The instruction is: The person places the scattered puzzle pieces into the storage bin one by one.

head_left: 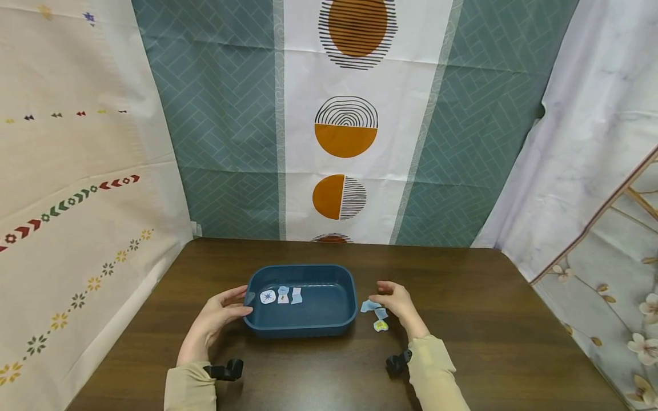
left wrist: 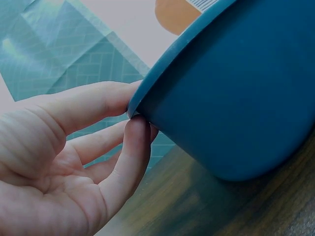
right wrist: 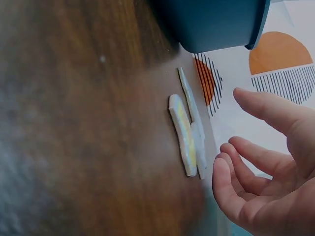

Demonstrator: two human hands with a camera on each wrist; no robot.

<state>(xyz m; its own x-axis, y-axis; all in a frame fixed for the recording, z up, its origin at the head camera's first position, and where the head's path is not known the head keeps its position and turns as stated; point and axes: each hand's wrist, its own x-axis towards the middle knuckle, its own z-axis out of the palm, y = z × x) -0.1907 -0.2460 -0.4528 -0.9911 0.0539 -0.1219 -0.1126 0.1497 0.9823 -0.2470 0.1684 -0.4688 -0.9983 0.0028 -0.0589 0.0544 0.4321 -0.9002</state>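
Observation:
A dark blue plastic tray (head_left: 324, 330) stands on the table. My left hand (head_left: 213, 317) pinches its left rim between thumb and fingers, as the left wrist view shows up close. Inside, toward the left, lie a small white piece with a blue star (head_left: 268, 297), a light-blue and white piece with a tiny picture (head_left: 283, 295), and another light-blue and white piece (head_left: 296, 295). My right hand (head_left: 398, 305) hovers right of the tray, thumb and fingers apart, holding nothing. Below it lie light-blue flat pieces (head_left: 380, 313) and a yellow-patterned piece (head_left: 381, 326).
The brown wooden table (head_left: 452, 308) extends on both sides of the tray. Patterned cloths hang behind it and at both sides, the back one (head_left: 231, 142) green and white with orange circles. Each wrist wears a black camera mount (head_left: 226, 370).

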